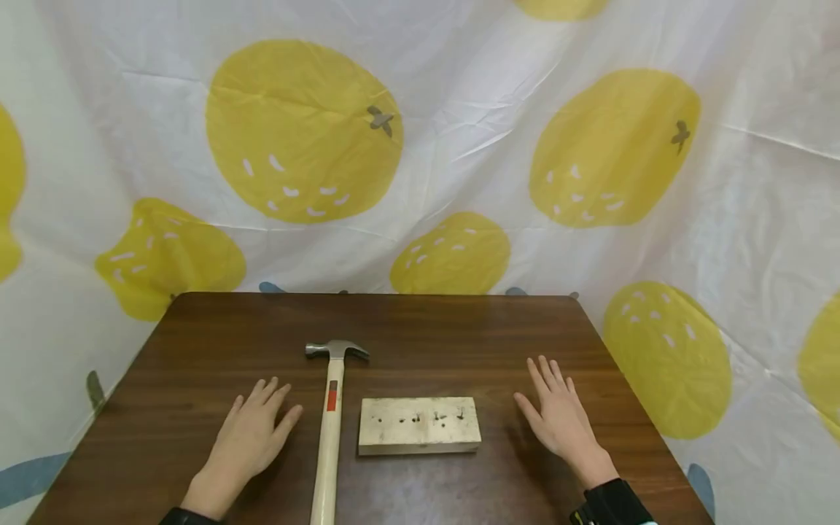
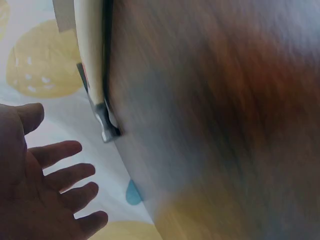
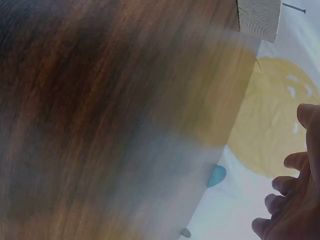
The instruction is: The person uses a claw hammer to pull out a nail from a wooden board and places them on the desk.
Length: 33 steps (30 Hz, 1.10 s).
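Palm down and holding nothing, my left hand (image 1: pixel 249 432) is on the left of the table, fingers spread. Just right of it lies a claw hammer (image 1: pixel 328 445), its steel head pointing away and its pale wooden handle running toward me. A pale wooden block (image 1: pixel 420 436) lies flat at the middle, its top dotted with dark holes and small nails. In the right wrist view one nail (image 3: pixel 294 8) juts from the block's face. My right hand (image 1: pixel 560 419) is to the right of the block, apart from it, with straight fingers and nothing in it.
The dark brown wooden table (image 1: pixel 459 343) has rounded far corners. Behind it and along both sides hangs a white curtain (image 1: pixel 459 146) printed with yellow fruit. A dark cuff (image 1: pixel 613 503) covers my right wrist.
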Each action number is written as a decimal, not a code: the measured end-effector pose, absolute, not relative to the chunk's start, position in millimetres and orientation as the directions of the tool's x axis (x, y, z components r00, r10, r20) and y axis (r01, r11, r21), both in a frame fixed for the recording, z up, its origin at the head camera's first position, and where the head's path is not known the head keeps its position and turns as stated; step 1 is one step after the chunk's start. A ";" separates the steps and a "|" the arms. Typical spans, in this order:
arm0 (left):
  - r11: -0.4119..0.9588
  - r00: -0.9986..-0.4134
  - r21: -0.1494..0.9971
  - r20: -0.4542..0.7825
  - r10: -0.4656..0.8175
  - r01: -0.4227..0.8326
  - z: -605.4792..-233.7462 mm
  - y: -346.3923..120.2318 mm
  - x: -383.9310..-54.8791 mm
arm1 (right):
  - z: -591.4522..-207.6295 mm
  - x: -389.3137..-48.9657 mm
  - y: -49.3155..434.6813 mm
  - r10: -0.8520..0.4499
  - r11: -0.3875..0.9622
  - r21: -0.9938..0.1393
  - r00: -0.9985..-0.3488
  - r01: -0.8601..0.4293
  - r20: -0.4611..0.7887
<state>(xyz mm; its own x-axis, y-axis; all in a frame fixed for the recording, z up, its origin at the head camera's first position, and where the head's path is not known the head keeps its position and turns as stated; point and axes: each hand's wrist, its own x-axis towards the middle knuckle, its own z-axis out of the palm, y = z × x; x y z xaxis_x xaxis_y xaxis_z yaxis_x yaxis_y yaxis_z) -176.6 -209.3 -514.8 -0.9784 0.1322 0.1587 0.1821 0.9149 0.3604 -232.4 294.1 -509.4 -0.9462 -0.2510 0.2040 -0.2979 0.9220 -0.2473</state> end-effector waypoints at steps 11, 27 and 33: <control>0.906 -0.967 0.346 0.160 0.198 0.242 -518.4 -185.5 -174.7 | -512.6 -235.7 294.0 -0.253 0.921 -0.246 -0.945 -0.301 0.208; 0.896 -0.971 0.390 -0.014 0.237 0.213 -529.6 -164.0 -165.2 | -516.1 -235.1 293.7 -0.255 0.919 -0.255 -0.946 -0.302 0.201; 0.897 -0.973 0.385 0.006 0.232 0.217 -533.6 -161.3 -164.6 | -518.5 -235.2 293.3 -0.250 0.917 -0.267 -0.950 -0.295 0.188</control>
<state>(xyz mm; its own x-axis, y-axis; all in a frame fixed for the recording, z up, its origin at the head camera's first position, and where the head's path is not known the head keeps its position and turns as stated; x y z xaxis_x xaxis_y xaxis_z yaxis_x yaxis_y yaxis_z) -164.6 -161.3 -533.6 -0.9726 0.2324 0.0056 0.2166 0.8971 0.3852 -235.2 293.3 -518.5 -0.9497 -0.2502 0.1883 -0.2948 0.9174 -0.2673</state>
